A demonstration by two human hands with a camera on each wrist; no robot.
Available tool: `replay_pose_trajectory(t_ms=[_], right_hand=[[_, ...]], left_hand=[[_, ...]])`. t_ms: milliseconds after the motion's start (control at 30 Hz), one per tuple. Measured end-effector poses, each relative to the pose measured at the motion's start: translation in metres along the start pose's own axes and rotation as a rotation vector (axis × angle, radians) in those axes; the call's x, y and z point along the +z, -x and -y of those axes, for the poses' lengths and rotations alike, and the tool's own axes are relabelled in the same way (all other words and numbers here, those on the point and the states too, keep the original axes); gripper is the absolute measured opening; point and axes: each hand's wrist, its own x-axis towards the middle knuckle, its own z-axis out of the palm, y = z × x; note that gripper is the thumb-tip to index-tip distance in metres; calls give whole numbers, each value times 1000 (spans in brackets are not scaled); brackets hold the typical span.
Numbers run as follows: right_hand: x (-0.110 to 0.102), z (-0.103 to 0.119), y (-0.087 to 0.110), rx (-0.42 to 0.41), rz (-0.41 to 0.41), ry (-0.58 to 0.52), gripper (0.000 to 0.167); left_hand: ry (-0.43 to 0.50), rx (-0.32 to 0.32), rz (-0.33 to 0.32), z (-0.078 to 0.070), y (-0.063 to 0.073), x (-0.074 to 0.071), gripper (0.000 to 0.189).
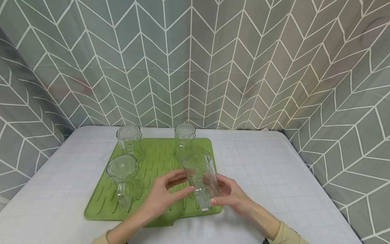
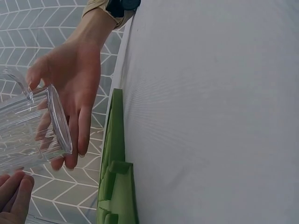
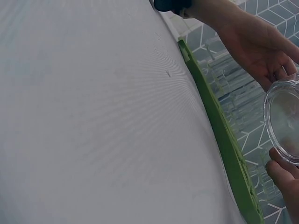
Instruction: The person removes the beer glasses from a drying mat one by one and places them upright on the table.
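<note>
Between my two hands is a clear glass mug point(image 1: 199, 176), tilted over the front right part of a green ribbed mat point(image 1: 158, 176). My left hand point(image 1: 167, 193) holds its left side, thumb toward me and fingers behind. On the other side my right hand point(image 1: 230, 195) grips it, thumb low on the glass. The mug's handle faces me. In the left wrist view, the mug point(image 2: 32, 126) lies across the right palm point(image 2: 74, 79). A round end of the mug point(image 3: 285, 121) shows between both hands in the right wrist view.
Several more glass mugs stand on the mat: one at front left point(image 1: 123, 176), one at back left point(image 1: 129, 140), one at back right point(image 1: 184, 139). A white cloth point(image 1: 259, 162) covers the table. Grey patterned curtain point(image 1: 189, 67) hangs behind and at both sides.
</note>
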Motion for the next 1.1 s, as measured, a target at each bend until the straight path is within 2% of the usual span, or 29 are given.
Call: replay_pose_trajectory(t_ms=[300,467,667,1100], right_hand=[[1,-1,0,0,-3,7,74],[1,-3,-1,-8,3,-3,71],[3,-3,-3,-66,14,42,62],[5,-4,-2,-98,7,19,66]], left_hand=[[-1,-18,4,2,0,2,56],[-38,23,35,3,2,4,59],[-78,79,76,5,4,6,62],[-91,91,61,6,5,8,63]])
